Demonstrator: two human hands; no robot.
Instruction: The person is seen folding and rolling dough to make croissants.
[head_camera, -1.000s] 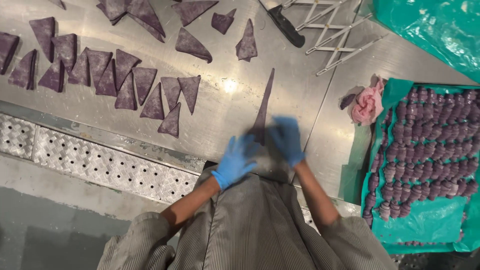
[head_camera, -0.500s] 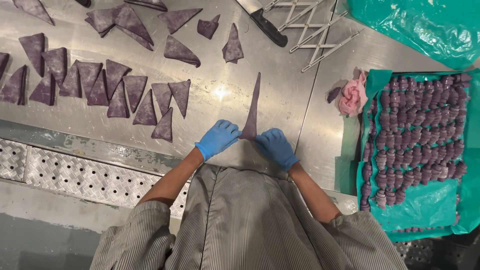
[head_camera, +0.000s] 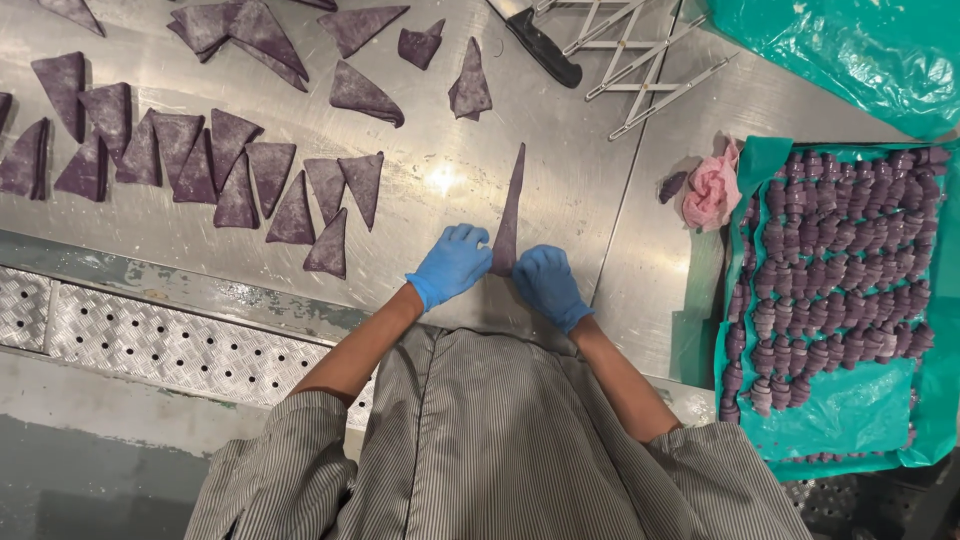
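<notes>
Bottom of frame is the person's striped grey shirt (head_camera: 500, 440), forearms running up to centre. Left hand (head_camera: 452, 262) and right hand (head_camera: 545, 282), both in blue gloves, sit on the steel table (head_camera: 440, 180) either side of the wide base of one long purple dough triangle (head_camera: 510, 205), which lies flat at centre frame, tip pointing to the top. Fingers are curled down onto the base corners, pressing rather than clamped around anything; can't tell if the edge has begun to curl over. Change vs a second ago: the hands were blurred and overlapping on the base, half a second ago they had split to the two corners, now they're steady there and the strip reads straight and stretched. Reads as: stretching done, base pinned. Left of the hands, a row of shorter purple triangles (head_camera: 250, 180) overlapping; more loose ones at upper left. Right side, a green-lined tray (head_camera: 840, 420) filled with rows of rolled purple pieces (head_camera: 840, 260), and a pink cloth (head_camera: 712, 190) just beside it. Top centre: black-handled knife (head_camera: 540, 40) and an expanding metal cutter (head_camera: 640, 60).
</notes>
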